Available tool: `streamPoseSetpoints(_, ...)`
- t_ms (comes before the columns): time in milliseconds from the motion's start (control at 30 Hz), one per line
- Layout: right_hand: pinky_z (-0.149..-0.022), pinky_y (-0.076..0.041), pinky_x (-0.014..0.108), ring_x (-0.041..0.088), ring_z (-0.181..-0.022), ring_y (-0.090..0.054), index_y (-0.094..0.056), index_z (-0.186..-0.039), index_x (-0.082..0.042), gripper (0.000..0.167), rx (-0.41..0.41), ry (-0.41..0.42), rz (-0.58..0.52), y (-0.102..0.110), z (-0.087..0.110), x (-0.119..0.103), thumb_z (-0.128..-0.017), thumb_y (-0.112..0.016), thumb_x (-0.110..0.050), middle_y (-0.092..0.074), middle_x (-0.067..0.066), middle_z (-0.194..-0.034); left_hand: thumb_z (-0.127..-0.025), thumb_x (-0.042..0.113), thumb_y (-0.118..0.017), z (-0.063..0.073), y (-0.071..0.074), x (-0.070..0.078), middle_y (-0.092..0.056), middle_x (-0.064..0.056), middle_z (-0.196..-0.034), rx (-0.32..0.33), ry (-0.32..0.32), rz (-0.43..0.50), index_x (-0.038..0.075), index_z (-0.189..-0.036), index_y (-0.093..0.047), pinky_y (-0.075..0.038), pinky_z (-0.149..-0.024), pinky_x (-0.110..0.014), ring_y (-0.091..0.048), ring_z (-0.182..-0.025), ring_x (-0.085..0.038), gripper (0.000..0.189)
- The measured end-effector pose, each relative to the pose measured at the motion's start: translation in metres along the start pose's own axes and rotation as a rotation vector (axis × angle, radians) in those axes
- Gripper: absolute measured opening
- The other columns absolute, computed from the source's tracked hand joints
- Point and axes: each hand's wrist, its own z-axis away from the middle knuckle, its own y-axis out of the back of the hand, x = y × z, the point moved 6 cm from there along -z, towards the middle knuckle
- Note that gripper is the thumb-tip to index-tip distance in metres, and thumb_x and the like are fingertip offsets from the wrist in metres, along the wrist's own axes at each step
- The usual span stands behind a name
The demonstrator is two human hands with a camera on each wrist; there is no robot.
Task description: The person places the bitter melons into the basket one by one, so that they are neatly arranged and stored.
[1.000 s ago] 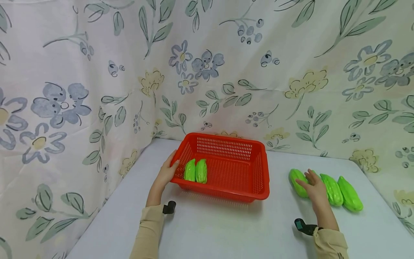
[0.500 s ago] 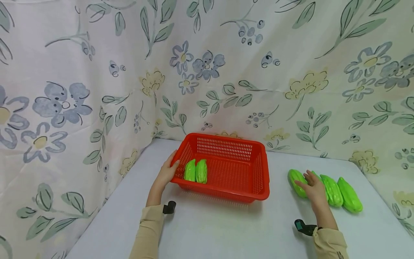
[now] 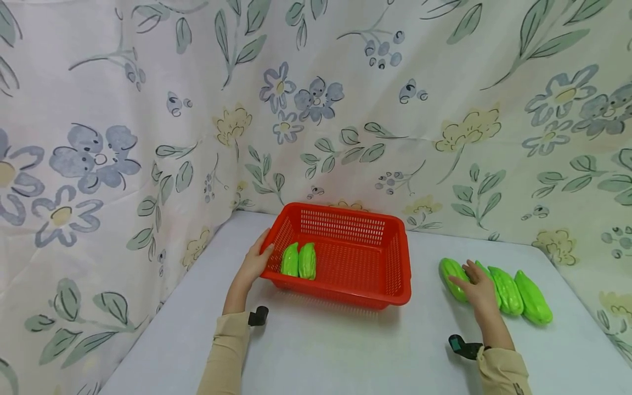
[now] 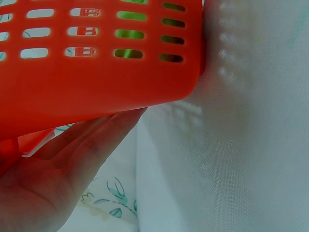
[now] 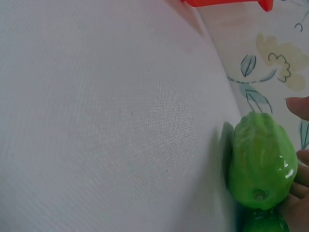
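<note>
In the head view my left hand (image 3: 252, 265) grips the left rim of the red plastic basket (image 3: 343, 292), thumb over the edge. The left wrist view has its fingers (image 4: 99, 142) against the basket's outer side. Inside, two green ridged bitter gourds (image 3: 307, 261) lie side by side at the left end. My right hand (image 3: 483, 293), fingers loosely bent and spread, is over the leftmost loose bitter gourd (image 3: 451, 277). In the right wrist view that gourd (image 5: 263, 162) lies beside the fingers; whether they touch it is unclear.
More green gourds (image 3: 533, 296) lie to the right of my right hand, one partly hidden by it. A flowered cloth (image 3: 370, 109) hangs behind and to the left of the white table (image 3: 336, 351). Each wrist carries a small black camera (image 3: 464, 346).
My right hand has shifted very slightly to the left and down. The left hand and the basket stay in place.
</note>
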Motion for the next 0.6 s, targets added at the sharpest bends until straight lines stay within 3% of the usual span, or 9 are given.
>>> streamPoseSetpoints(233, -0.119, -0.014, 0.056, 0.04, -0.15, -0.004, 0.001, -0.157, -0.011, 0.085, -0.005, -0.015, -0.029, 0.0017, 0.0023, 0.0007, -0.097, -0.058, -0.025, -0.011, 0.018, -0.162, -0.104, 0.03, -0.039, 0.0006, -0.0004, 0.0008, -0.032, -0.018, -0.157, 0.002, -0.01, 0.004, 0.025, -0.158, -0.016, -0.044, -0.102, -0.055, -0.047, -0.124, -0.034, 0.058)
streamPoseSetpoints(600, -0.12, -0.012, 0.056, 0.041, -0.15, -0.002, -0.001, -0.156, -0.006, 0.084, -0.013, 0.025, 0.011, 0.001, 0.003, 0.0005, -0.095, -0.058, -0.011, -0.01, 0.022, -0.161, -0.104, 0.033, -0.039, 0.0044, -0.0002, 0.0032, -0.035, -0.017, -0.156, 0.004, 0.007, -0.006, 0.026, -0.157, -0.017, -0.048, -0.095, -0.046, -0.05, -0.119, -0.031, 0.058)
